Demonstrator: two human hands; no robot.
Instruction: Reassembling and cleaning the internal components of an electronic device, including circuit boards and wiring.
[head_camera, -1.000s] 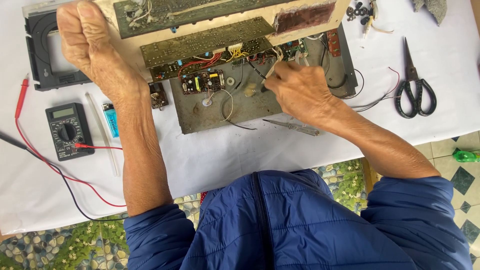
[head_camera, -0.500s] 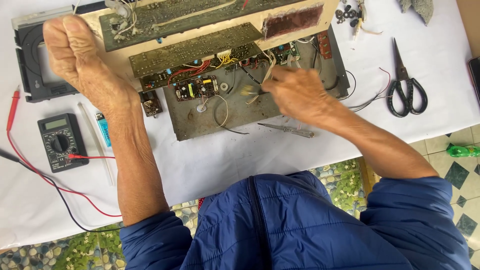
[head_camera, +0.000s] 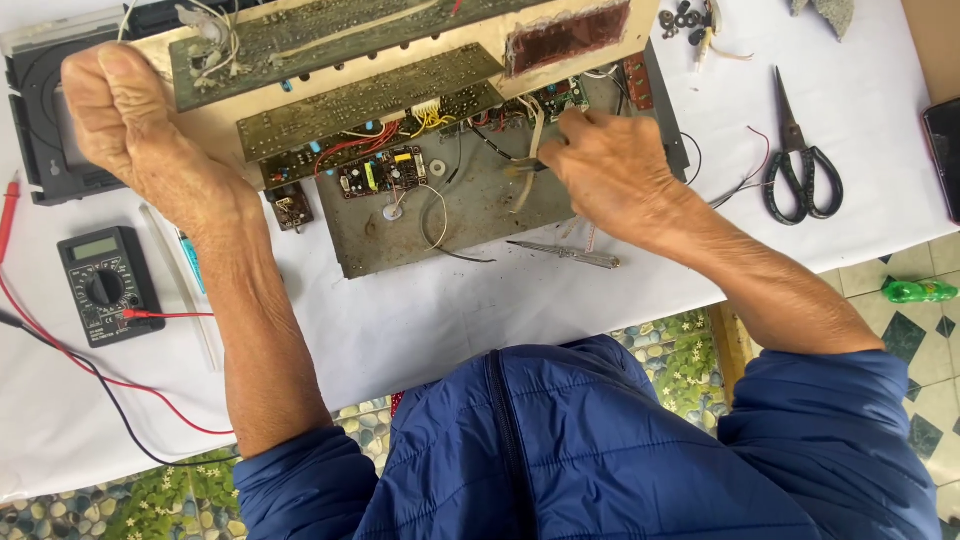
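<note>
White cloth covers the table (head_camera: 420, 330), and on it lies an opened metal chassis (head_camera: 470, 215) with a small green circuit board (head_camera: 380, 172) and loose wires inside. A long panel of brownish circuit boards (head_camera: 370, 100) is tilted up off the chassis, running from about nine o'clock to two o'clock across the top of the scene.

The left hand (head_camera: 135, 125) is curled into a closed grip on the left end of that panel, holding it raised. The right hand (head_camera: 610, 165) is down in the chassis at about one o'clock, fingers pinched together around a thin dark tool (head_camera: 527, 168) whose tip points left toward a pale ribbon of wire; what kind of tool it is I cannot tell.

A slim screwdriver (head_camera: 565, 253) lies on the cloth just beside the chassis's near edge. At nine o'clock sits a black multimeter (head_camera: 100, 285) with red and black leads trailing toward the table's near edge. Black-handled scissors (head_camera: 800, 160) lie well apart at three o'clock, a dark plastic casing (head_camera: 45, 150) rests at ten o'clock, and a green bottle (head_camera: 920, 291) lies on the tiled floor.
</note>
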